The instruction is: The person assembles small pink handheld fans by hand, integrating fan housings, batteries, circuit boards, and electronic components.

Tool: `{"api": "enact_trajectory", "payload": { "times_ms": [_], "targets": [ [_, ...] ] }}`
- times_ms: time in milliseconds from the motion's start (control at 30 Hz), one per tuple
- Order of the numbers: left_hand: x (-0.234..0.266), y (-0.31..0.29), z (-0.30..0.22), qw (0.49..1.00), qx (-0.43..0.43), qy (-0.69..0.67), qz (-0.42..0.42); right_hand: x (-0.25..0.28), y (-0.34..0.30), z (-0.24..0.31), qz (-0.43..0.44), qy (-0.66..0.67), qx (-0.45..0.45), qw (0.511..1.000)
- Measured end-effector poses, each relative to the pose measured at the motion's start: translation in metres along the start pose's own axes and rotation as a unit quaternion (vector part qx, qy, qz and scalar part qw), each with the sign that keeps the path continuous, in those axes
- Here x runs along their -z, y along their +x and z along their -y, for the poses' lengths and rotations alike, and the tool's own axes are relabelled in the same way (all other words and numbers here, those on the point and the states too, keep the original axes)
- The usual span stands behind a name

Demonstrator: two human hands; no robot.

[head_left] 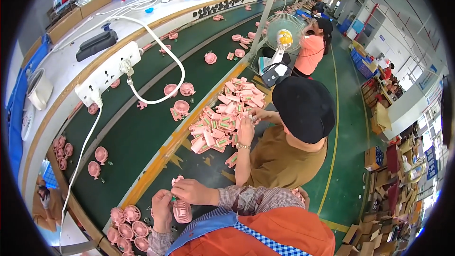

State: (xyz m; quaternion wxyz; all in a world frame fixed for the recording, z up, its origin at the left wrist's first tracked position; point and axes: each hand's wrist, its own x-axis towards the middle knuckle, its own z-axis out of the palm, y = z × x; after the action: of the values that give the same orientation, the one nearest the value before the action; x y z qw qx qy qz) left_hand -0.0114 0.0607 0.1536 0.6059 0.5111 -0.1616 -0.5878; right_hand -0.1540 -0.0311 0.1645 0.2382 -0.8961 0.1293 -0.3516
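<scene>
My right hand (195,192) is closed around a pink mini fan (182,212). Its ribbed round head hangs below my fingers, and a pink end pokes out above them. Close beside it, my left hand (161,208) has its thumb and fingers pinched together at a small green part (173,199); what exactly lies between those fingertips is too small to make out. Several round pink fan heads (126,231) are gathered left of my left hand. Beyond my hands, a heap of pink handle shells (227,114) with green pieces inside covers the bench.
A co-worker in a black cap (304,109) sits at my right, both hands on a small part by the heap. The green conveyor belt (142,128) carries scattered pink fan parts. A white power strip (108,73) with looping cables overhangs it. A desk fan (284,35) stands farther off.
</scene>
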Motion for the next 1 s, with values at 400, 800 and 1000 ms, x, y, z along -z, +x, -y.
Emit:
{"api": "enact_trajectory", "payload": {
  "times_ms": [400,800,1000],
  "targets": [
    [0.024,0.002,0.023,0.98,-0.095,0.173,-0.024,-0.03,-0.008,-0.016,0.007,-0.029,-0.068,0.997],
    [-0.008,-0.015,-0.003,0.935,-0.196,0.291,-0.048,0.009,0.017,-0.003,0.063,0.176,-0.2,0.962],
    [-0.012,-0.018,-0.013,0.913,-0.216,0.344,-0.032,0.014,0.022,-0.003,0.123,0.206,-0.265,0.934]
  ]
}}
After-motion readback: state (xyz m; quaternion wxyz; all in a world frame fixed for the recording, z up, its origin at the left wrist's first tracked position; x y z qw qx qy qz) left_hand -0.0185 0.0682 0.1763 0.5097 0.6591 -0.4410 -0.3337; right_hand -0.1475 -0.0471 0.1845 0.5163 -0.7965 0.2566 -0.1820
